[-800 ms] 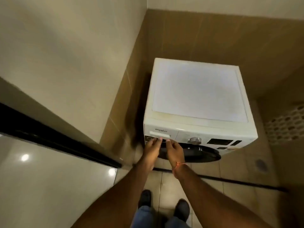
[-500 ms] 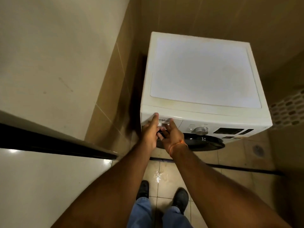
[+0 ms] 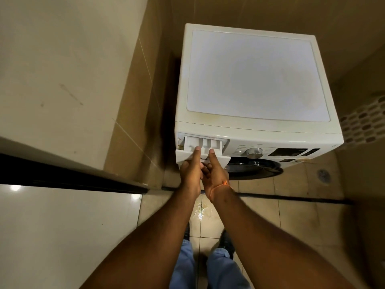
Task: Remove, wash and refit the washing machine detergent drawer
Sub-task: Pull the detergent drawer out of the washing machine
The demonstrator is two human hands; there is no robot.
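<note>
partly pulled out of the top left corner of the front of the big white box-shaped washing machine [image 3: 256,80]: the white plastic detergent drawer [image 3: 203,143], with small open cups showing on top. sticking out toward the person, long way running front to back, straight out from the machine and in line with the arms. held at its front panel by both hands, side by side and touching. left hand [image 3: 190,174] on the left part of the panel, thumb laid flat along the top, other fingers curled under and hidden. right hand [image 3: 215,174] just beside it near the middle, thumb pointing the same way on top, fingers tucked under too, a thin orange thread [image 3: 220,187] round the wrist. both hands about the same nearness to the drawer, neither ahead.

to the right along the front: a shiny silver round knob [image 3: 254,152] and a dark screen [image 3: 289,152], both apart from the hands. below the drawer, the black round door [image 3: 256,166], close under the right hand.

probably next: a straight pull back toward the body, along the drawer's long way, not sideways. maybe a catch inside to press first; cannot tell from here. wet patch on the tan tiled floor [image 3: 270,215] near the feet, so slippery maybe.
</note>
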